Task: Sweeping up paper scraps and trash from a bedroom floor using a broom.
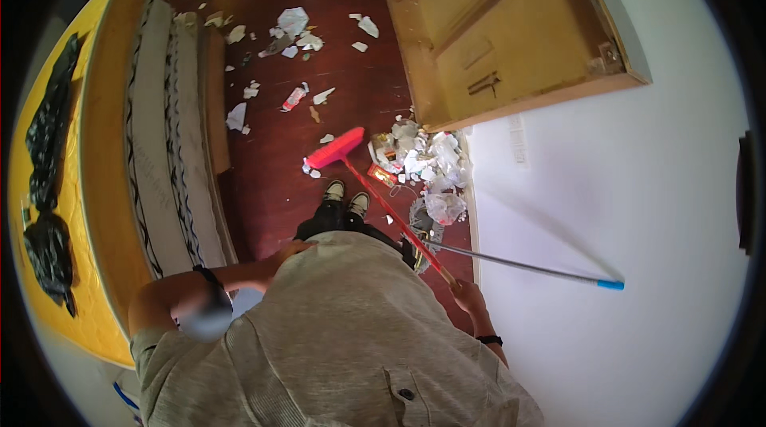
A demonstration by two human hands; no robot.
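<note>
My right hand (467,297) is closed round the upper end of a red-handled broom (391,211). Its bright pink-red head (339,148) is on the dark red floor, just beyond my feet. My left hand (293,251) rests against my waist at the edge of my shirt; its fingers are mostly hidden. Right of the broom head lies a heap of litter (427,160), with white scraps, clear plastic bags and a red-and-yellow packet. A few white bits touch the left end of the broom head.
Torn paper (293,21) and a red-and-white wrapper (294,97) lie scattered farther off. A wooden cabinet frame (511,36) stands at the right. Mattresses (159,140) and a yellow one (96,211) with black bags (49,251) line the left. A blue-tipped pole (542,267) leans on the white wall.
</note>
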